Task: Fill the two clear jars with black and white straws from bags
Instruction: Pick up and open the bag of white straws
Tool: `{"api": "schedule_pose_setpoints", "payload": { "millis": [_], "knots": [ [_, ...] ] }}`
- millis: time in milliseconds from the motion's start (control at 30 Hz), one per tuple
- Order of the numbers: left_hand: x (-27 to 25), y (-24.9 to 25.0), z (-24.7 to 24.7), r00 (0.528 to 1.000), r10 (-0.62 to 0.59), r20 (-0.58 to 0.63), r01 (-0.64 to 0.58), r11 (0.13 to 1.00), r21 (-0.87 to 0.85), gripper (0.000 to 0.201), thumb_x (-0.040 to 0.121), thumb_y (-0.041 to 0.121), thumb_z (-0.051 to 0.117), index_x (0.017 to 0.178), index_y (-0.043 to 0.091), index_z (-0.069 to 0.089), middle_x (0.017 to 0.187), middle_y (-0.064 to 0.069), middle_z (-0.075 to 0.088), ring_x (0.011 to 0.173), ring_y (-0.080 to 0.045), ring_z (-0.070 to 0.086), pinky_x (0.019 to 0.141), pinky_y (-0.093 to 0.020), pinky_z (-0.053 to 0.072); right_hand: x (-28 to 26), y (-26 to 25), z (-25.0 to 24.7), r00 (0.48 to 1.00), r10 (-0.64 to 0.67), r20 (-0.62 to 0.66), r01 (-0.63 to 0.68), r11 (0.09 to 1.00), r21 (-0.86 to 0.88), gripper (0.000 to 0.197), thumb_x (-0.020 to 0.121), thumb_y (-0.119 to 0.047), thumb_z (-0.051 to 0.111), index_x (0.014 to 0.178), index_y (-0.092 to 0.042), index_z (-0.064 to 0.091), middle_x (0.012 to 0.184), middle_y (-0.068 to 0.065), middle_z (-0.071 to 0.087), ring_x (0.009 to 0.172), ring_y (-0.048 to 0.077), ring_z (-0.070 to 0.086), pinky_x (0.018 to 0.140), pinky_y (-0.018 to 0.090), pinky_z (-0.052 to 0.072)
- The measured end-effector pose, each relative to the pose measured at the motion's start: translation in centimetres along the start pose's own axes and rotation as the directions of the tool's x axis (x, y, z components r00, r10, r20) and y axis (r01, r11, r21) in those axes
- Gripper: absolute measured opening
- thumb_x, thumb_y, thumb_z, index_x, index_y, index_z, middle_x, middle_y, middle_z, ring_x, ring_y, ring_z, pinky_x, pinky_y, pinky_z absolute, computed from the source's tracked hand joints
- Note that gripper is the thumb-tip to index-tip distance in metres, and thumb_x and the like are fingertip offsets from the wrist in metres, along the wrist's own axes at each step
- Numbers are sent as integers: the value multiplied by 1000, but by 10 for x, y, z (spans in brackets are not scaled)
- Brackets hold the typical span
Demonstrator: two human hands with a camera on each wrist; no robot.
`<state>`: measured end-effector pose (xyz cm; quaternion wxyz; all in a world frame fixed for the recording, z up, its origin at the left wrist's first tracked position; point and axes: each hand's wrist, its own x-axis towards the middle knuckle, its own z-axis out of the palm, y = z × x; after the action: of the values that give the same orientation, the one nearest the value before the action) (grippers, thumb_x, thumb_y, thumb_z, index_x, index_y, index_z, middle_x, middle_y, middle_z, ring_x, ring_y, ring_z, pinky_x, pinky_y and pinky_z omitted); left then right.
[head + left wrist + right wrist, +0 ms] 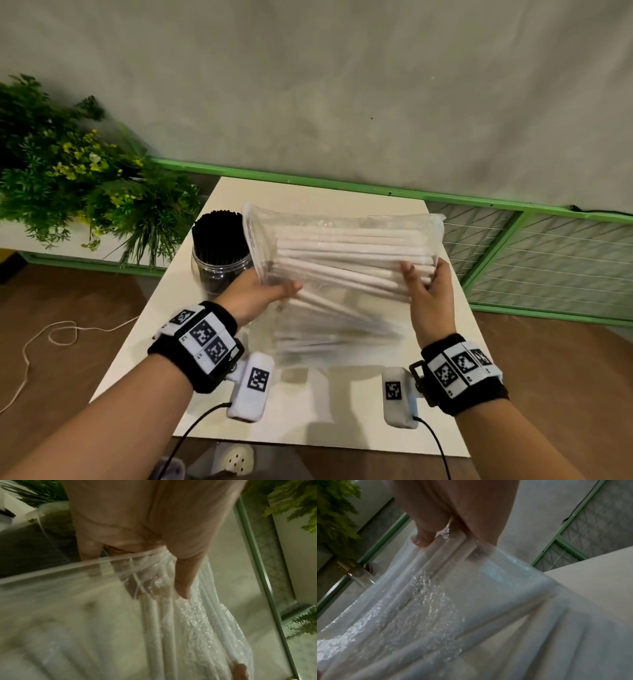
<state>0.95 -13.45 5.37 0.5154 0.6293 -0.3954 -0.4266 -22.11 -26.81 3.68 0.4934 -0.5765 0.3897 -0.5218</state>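
With the black jar (219, 253) already full beside it, both hands — left (263, 291), right (428, 291) — grip the bag (342, 253) of white straws (342, 267), which I judge needs opening next — no second jar shows.

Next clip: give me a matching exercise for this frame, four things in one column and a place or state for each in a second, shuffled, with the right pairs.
Things:
1. jar
2. bag of white straws
3. plant
4. cord

Places or states:
A. lies on the brown floor, left of the table
B. held up over the table by the left hand and the right hand
C. stands on the table, full of black straws
D. beyond the table's far left corner

Pairs: 1-C, 2-B, 3-D, 4-A
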Motion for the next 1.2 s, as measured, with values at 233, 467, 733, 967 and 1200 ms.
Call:
{"api": "schedule_pose_setpoints", "payload": {
  "millis": [233, 467, 733, 967, 1200],
  "knots": [
    [3, 2, 0, 998, -7, -58, 4, 999, -40, 27, 87, 18, 65, 112, 8, 63, 101, -1, 71, 87, -4, 69, 85, -26, 50, 0, -7, -4, 1000, -16, -19, 17, 999, 29, 24, 89, -24, 62, 109, -22, 50, 106, -1, 64, 96, 13, 64, 82, 27, 53],
    [5, 0, 4, 983, 2, -182, -17, 996, -83, 20, 93, 0, 51, 90, 15, 64, 84, 2, 66, 81, -13, 64, 67, -12, 51, -1, -5, -1, 996, -20, -82, 21, 1000, 13, 23, 91, -27, 61, 110, -21, 51, 101, -5, 64, 93, 12, 63, 85, 33, 53],
    [5, -8, 9, 985, -76, -156, 56, 990, -133, 67, 69, 41, 78, 118, -2, 60, 107, -9, 68, 103, -22, 62, 102, -43, 44, -10, 11, 4, 987, 53, -149, -49, 998, 29, 29, 96, -28, 54, 119, -12, 50, 99, -7, 61, 97, 11, 58, 90, 30, 47],
    [12, -20, 2, 991, -111, -77, 103, 989, -105, 94, 54, 57, 79, 133, 14, 51, 116, -2, 67, 110, -17, 62, 102, -39, 44, -2, 9, 1, 989, 71, -133, -68, 997, 23, 33, 98, -22, 52, 124, -3, 48, 108, 1, 60, 100, 11, 56, 97, 36, 44],
    [14, -30, -5, 989, -73, -132, 89, 988, 125, 42, 88, 2, 60, 129, 2, 53, 122, -11, 61, 112, -22, 58, 99, -34, 44, -5, 18, 0, 984, 132, -121, -129, 991, 30, 31, 98, -23, 53, 122, -4, 50, 102, -1, 59, 99, 13, 55, 94, 37, 45]
  ]
}}
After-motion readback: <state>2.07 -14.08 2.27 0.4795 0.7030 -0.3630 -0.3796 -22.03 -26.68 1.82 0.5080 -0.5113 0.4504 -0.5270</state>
